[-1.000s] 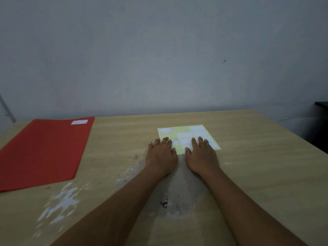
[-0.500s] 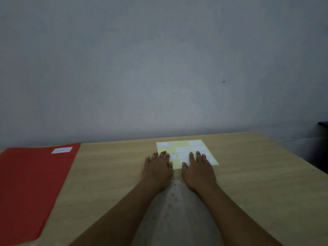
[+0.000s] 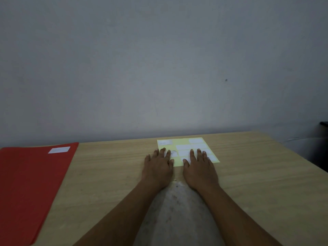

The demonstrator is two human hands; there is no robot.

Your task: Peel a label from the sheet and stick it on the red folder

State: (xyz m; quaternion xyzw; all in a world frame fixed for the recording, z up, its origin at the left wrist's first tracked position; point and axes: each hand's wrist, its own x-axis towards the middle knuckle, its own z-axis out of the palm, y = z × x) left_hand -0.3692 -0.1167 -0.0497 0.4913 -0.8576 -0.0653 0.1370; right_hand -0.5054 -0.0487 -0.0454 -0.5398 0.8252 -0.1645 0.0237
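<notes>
A pale yellow label sheet (image 3: 181, 141) with several white labels lies flat near the table's far edge. My left hand (image 3: 158, 168) rests palm down on its near left corner, fingers spread, holding nothing. My right hand (image 3: 199, 170) lies flat on the sheet's near right part, fingertips over the labels. The red folder (image 3: 28, 178) lies flat at the left of the table, well apart from both hands. One white label (image 3: 59, 150) is stuck near the folder's far right corner.
The wooden table (image 3: 257, 183) runs up to a grey wall. A worn whitish patch (image 3: 177, 213) marks the tabletop between my forearms. A dark object (image 3: 324, 144) stands past the table's right edge.
The view has tilted upward, so table and folder sit lower in frame. Both hands stay flat on the near part of the sheet.
</notes>
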